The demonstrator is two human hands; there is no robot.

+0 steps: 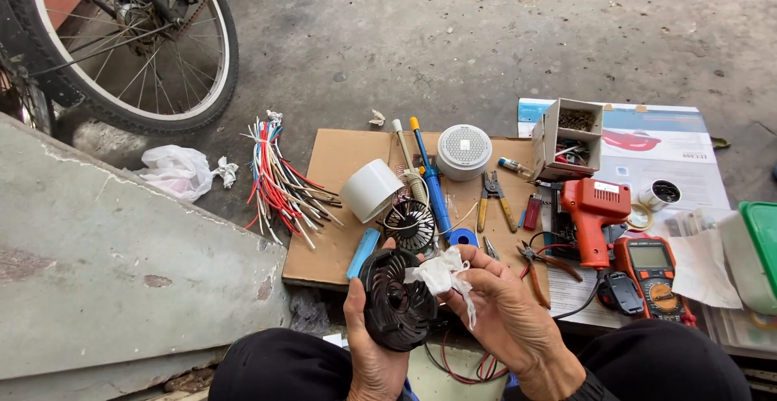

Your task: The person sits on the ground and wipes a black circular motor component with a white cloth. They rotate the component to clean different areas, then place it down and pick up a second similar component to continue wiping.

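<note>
**Black fan cover and a white tissue, held over the knees**

The round black fan cover (395, 300) sits in the left hand (368, 344), whose fingers curl around its edge. The right hand (506, 312) pinches a crumpled white tissue (441, 275) that touches the cover's front. Both are held low, just above the person's dark knees.

Behind them lies a flat piece of cardboard (324, 247). On it are a small fan grille (409, 224), a white cup (371, 190), a blue tool (429, 178) and pliers (494, 199). To the right are an orange glue gun (595, 215) and an orange meter (651, 271). Coloured wires (279, 178) lie left, near a bicycle wheel (129, 45).
</note>
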